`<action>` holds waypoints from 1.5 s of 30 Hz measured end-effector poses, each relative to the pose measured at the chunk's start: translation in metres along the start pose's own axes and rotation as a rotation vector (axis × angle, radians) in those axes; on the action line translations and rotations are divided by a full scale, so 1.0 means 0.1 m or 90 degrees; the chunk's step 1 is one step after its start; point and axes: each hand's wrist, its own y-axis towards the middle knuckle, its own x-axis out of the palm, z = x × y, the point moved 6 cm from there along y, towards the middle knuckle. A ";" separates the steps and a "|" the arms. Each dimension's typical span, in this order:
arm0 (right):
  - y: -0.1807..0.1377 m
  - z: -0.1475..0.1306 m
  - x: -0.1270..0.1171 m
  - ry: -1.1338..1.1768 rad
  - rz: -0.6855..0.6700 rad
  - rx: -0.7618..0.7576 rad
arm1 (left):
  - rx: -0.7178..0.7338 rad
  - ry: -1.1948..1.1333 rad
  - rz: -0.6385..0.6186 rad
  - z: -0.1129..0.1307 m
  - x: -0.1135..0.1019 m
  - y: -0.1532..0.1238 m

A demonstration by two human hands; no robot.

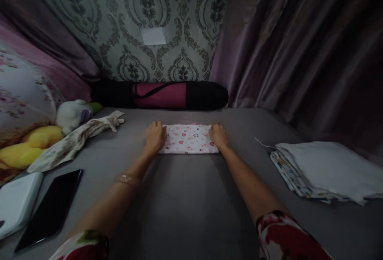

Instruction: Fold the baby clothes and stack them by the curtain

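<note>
A white cloth with pink and red hearts and small figures (pixel 188 139) lies folded into a flat rectangle on the grey bed sheet (pixel 185 200). My left hand (pixel 156 137) grips its left end, fingers curled over the edge. At the opposite end, my right hand (pixel 219 135) holds the cloth in the same way, fingers closed on its upper right corner. A thin strip of pink shows along the far edge. The fingertips of both hands are partly hidden behind the fabric.
On the right sits a stack of folded cloths (pixel 332 168). To the left lie a crumpled patterned cloth (pixel 80 140), a dark phone (pixel 50 208), a white device (pixel 19 202) and plush toys (pixel 72 116). A black and pink long bag (pixel 161 95) rests against the wall.
</note>
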 end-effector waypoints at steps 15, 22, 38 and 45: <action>-0.44 -0.78 0.61 -0.022 -0.068 -0.390 | 0.206 0.022 -0.121 0.45 0.64 -0.12; -0.35 -0.56 0.57 -0.053 -0.016 -0.309 | 0.095 0.023 -0.109 0.07 0.54 -0.08; -0.21 -0.07 0.40 -0.062 0.004 -0.209 | 0.035 -0.027 -0.232 -0.30 0.55 -0.09; -0.30 -0.50 0.29 -0.076 0.040 -0.264 | 0.155 0.052 -0.093 0.29 0.27 -0.12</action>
